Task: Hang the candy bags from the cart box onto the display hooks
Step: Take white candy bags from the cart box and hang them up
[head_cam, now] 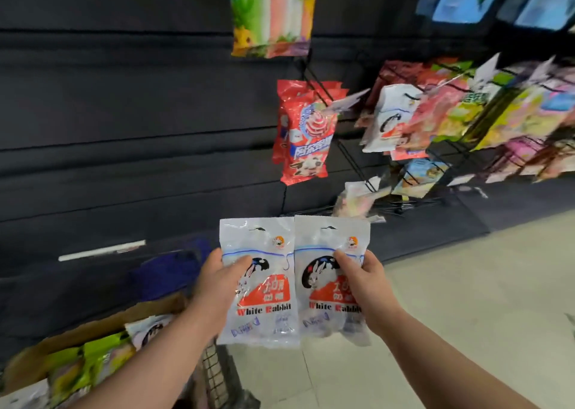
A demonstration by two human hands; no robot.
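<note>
Head view: the left hand [222,279] grips one white bag [258,284] and the right hand [362,279] grips a second white bag [329,271], held side by side, edges touching, below the hooks [351,162]. Neither is hung yet. Many bags already hang on the rack to the right, among them a red bunch [306,134], so the job looks partly done. The box [93,327] in the cart [217,374] at lower left holds at least three more bags, the exact count hidden.

2 white candy bags [259,281] [331,278] upright, side by side, touching, held up.
</note>
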